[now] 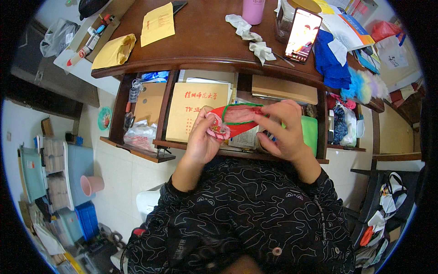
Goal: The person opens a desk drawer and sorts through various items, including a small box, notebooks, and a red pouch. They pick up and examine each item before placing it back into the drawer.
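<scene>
A small red cloth shoe (239,129) with a green-edged opening and a pink scalloped, embroidered toe is held above an open drawer. My left hand (204,138) grips it at the pink toe, thumb on top. My right hand (285,128) is at its other end, thumb and fingers spread, with fingertips at the green rim; whether they pinch the cloth is hard to tell. Below the shoe lie a tan paper folder (178,113) bearing red writing, and papers. A bright green item (309,133) shows beside my right hand.
Drawers stand open along the desk (202,44), the left one (137,145) holding a plastic bag. On the desktop are a lit phone (303,36), a pink cup (253,12), crumpled tissues (261,51), yellow envelopes (114,51) and blue cloth (330,65). A pink bin (92,185) stands on the floor.
</scene>
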Demonstrator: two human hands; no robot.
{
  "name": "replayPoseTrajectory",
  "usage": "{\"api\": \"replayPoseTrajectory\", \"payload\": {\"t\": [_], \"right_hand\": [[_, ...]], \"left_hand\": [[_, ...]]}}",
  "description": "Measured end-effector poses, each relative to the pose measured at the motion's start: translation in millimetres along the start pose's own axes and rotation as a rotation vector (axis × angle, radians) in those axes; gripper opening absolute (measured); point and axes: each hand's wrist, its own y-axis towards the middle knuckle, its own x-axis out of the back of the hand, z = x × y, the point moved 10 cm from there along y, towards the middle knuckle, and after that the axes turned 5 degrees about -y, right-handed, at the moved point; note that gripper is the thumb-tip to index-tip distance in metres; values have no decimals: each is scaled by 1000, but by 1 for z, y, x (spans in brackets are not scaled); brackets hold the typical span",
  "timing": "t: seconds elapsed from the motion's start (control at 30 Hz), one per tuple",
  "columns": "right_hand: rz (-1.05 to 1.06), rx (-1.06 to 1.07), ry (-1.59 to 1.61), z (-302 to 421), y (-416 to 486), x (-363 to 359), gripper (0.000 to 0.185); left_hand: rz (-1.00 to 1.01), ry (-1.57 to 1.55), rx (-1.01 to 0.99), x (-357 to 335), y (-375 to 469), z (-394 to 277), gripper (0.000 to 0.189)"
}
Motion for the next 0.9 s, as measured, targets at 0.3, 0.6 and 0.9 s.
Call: {"api": "replayPoseTrajectory", "payload": {"t": [0.3,0.6,0.9], "right_hand": [[358,-1217,1503,-55,-74,-102,59],[253,-1302,1673,-55,-86,-113,32],[-6,-1201,1440,-73,-84,-107,22]], "left_hand": [[83,86,3,-20,-5,13,4],[148,153,-1,-23,-5,11,7],[39,402,3,-7,-7,22,16]]}}
